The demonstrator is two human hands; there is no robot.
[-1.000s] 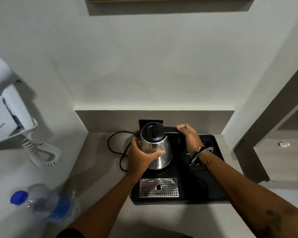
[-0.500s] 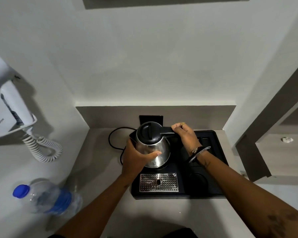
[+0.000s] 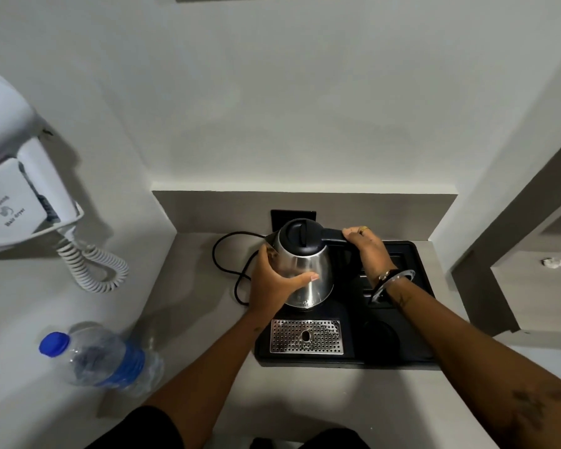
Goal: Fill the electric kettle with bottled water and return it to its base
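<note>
Gripping the steel kettle (image 3: pixel 305 270) (lid closed) over the black tray (image 3: pixel 412 319), the left hand (image 3: pixel 274 283) wraps its body and the right hand (image 3: pixel 368 251) clasps its handle. "Hair dryer" reads on the wall unit (image 3: pixel 10 196). The capped bottle (image 3: pixel 104 358) stands on the grey counter (image 3: pixel 191 319).

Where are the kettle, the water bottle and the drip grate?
kettle (image 3: pixel 308 270), head view, steel side.
water bottle (image 3: pixel 110 361), head view, blue label.
drip grate (image 3: pixel 321 338), head view, perforated metal.
</note>
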